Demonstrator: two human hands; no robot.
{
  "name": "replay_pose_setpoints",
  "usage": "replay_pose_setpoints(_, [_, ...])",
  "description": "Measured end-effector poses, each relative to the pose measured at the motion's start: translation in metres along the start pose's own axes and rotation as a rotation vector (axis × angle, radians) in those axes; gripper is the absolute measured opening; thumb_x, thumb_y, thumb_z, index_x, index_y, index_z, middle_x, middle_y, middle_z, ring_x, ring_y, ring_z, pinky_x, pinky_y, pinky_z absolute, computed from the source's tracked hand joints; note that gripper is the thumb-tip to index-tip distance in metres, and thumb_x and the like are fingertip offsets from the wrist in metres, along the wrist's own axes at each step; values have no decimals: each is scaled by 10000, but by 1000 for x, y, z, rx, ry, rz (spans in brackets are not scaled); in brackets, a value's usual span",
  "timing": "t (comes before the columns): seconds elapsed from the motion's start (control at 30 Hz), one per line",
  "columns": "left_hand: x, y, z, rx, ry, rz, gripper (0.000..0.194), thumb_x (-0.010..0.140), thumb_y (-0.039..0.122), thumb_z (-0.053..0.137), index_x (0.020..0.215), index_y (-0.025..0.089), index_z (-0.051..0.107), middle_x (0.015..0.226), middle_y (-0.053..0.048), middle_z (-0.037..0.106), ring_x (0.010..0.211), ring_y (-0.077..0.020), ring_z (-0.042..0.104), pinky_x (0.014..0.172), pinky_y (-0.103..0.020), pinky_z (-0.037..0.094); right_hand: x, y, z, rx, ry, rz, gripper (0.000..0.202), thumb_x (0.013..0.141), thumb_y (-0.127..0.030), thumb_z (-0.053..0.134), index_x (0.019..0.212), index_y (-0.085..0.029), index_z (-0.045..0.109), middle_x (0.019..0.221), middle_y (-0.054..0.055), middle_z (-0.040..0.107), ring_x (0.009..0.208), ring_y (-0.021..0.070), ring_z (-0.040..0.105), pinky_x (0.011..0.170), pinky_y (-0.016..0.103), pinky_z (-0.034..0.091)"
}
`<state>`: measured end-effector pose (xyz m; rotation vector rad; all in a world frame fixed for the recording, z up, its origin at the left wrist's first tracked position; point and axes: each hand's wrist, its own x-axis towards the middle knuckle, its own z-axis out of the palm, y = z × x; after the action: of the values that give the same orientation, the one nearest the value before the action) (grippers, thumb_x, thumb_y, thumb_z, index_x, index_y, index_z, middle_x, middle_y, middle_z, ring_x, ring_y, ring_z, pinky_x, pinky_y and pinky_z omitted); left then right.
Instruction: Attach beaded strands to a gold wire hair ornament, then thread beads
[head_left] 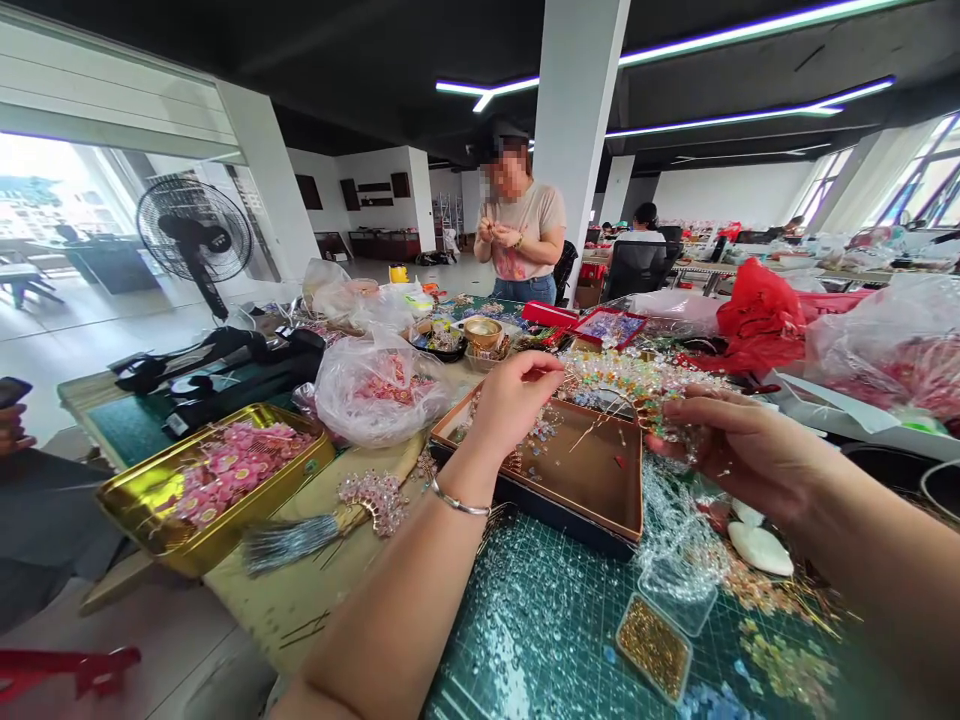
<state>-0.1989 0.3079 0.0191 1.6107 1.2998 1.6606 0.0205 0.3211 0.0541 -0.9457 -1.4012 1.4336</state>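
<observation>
A beaded piece [622, 372] with clear, green and orange beads and thin wires is held up above a brown open box [585, 470]. My right hand [739, 440] has its fingers closed on the right end of this piece. At its left end, my left hand [521, 385] is pinched, and the fingertips touch or nearly touch the beads; what they hold is too small to name. Loose beads lie in the left part of the box. Below my right hand is a tangle of clear strands [682, 530].
A small container of gold beads [654, 647] sits on the green cutting mat [540, 620]. Left are a gold tin [300, 475] of pink flowers and a plastic bag [345, 400]. A person [525, 225] stands across the table. White stones [760, 549] lie at right.
</observation>
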Motion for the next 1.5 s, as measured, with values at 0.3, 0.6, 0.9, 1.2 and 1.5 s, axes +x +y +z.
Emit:
replay_pose_setpoints(0.3, [9, -11, -31, 544, 89, -58, 180, 844, 235, 520, 947, 221, 668, 960, -25, 702, 848, -169, 616, 769, -316, 458, 37, 0, -20, -404, -28, 287, 135, 825, -82, 553, 711, -148, 523, 711, -31, 542, 618, 71, 542, 592, 216, 529])
replay_pose_setpoints(0.6, [10, -20, -53, 955, -109, -290, 170, 750, 147, 565, 786, 222, 713, 859, -57, 718, 780, -221, 635, 726, -335, 465, 83, 47, 8, -1281, -233, 326, 230, 909, -326, 570, 1025, -129, 599, 984, 49, 622, 833, 148, 611, 729, 331, 532])
replay_pose_setpoints(0.9, [13, -25, -65, 1157, -77, -402, 197, 815, 174, 554, 929, 201, 712, 982, -136, 704, 912, -298, 650, 779, -387, 476, 77, 38, 64, -1841, -368, -178, 182, 894, -279, 589, 1006, -138, 619, 1077, 78, 615, 1024, 211, 579, 889, 440, 481])
replay_pose_setpoints(1.2, [13, -47, -53, 1207, -407, -465, 248, 915, 330, 551, 1074, 149, 610, 1092, -79, 626, 970, -181, 612, 871, -392, 512, 90, 89, 124, -1672, -858, -550, 292, 907, -304, 576, 1162, -163, 578, 1195, 84, 585, 1049, 209, 584, 893, 432, 496])
replay_pose_setpoints(1.5, [11, -71, -50, 1249, -477, -521, 294, 910, 328, 559, 1146, 154, 575, 1164, -100, 582, 1011, -200, 592, 867, -391, 515, 97, 102, 115, -1778, -849, -661, 259, 908, -290, 571, 1131, -161, 589, 1182, 83, 584, 1066, 214, 570, 899, 438, 489])
